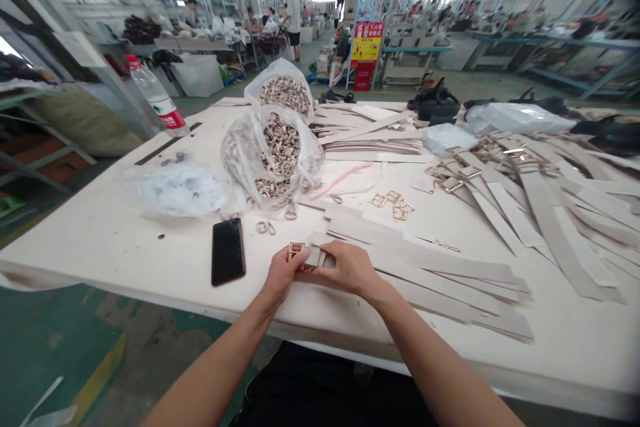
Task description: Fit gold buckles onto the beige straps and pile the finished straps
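Note:
My left hand (284,271) is closed on a gold belt buckle (291,250), its thumb pressing the end of a beige strap (313,255) beside the frame. From the right, my right hand (350,265) pinches the same strap close to the buckle. Whether the strap runs through the buckle I cannot tell, as my fingers cover part of it. Flat beige straps (425,267) lie in layers under and beyond my right hand. Several loose gold buckles (393,203) rest on the table a little farther off.
A phone (229,251) lies left of my hands. Behind it are a plastic bag of small beige loops (280,147) and a water bottle (163,103). Straps with buckles (530,173) are heaped at the right. The near table edge (240,323) is just before my body.

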### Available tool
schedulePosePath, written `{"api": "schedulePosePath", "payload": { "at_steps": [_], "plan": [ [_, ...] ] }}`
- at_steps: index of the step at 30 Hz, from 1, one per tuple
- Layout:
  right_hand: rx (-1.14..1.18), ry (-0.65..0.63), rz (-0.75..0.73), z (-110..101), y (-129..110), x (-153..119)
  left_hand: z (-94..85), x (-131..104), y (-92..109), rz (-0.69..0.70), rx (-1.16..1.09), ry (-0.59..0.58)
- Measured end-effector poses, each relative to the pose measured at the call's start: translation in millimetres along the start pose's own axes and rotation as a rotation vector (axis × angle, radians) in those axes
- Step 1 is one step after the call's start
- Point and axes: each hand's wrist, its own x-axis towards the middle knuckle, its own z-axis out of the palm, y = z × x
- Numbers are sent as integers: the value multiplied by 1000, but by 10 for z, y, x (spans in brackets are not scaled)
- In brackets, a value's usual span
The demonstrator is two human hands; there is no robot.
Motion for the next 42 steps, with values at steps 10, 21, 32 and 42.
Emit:
{"api": "schedulePosePath", "payload": {
  "at_steps": [10,21,32,42],
  "plan": [
    [-156,16,36,206,-37,1118,-10,-13,-76,40,209,-41],
    [-9,84,-115,282,-176,1147,-12,-65,-111,87,180,-1],
    [912,264,501,540,-87,-352,-37,-99,-128,107,58,-83],
    [1105,341,564,689,-217,-439,-51,-102,-169,147,-10,-74]
  ]
}}
